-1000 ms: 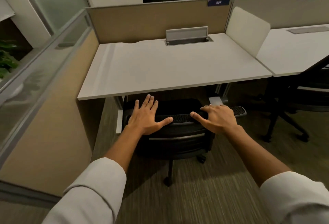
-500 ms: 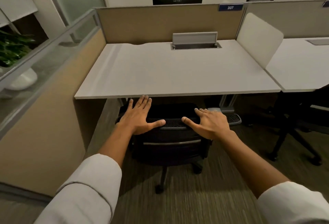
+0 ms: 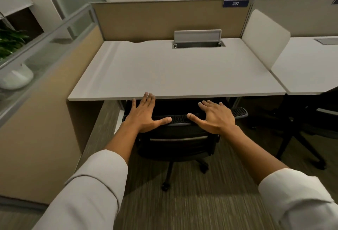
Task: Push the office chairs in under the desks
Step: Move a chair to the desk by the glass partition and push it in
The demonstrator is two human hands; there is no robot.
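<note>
I see both hands laid flat on the top edge of a black office chair (image 3: 175, 144), whose backrest is a dark mesh with a thin grey band across it. My left hand (image 3: 145, 115) rests palm down on the left part of the backrest, fingers (image 3: 149, 100) spread and straight, their tips reaching the front edge of the worktop (image 3: 173, 72); the thumb points inward along the mesh rim. My right hand (image 3: 214, 115) lies the same way on the right part, fingers splayed and released, thumb pointing toward the other thumb, a short stretch of mesh bare between them. Neither hand grips anything; both press with open palms. The chair sits with its seat already beneath the worktop, the backrest just in front of the worktop's edge, and one perforated armrest (image 3: 239, 112) showing to the right. Below, a black spoked base with small round casters (image 3: 165, 186) stands on a ribbed grey-brown carpet (image 3: 192, 209). The worktop is a smooth, pale, matte slab with a thin square edge and a rectangular grey cable hatch (image 3: 198, 40) near its rear. Behind it rises a tan fabric partition (image 3: 164, 19) carrying a blue tag reading 307 (image 3: 235, 3). A curved white divider (image 3: 265, 36) stands at the right side. A second dark chair (image 3: 309, 120) stands at the next desk to the right.
</note>
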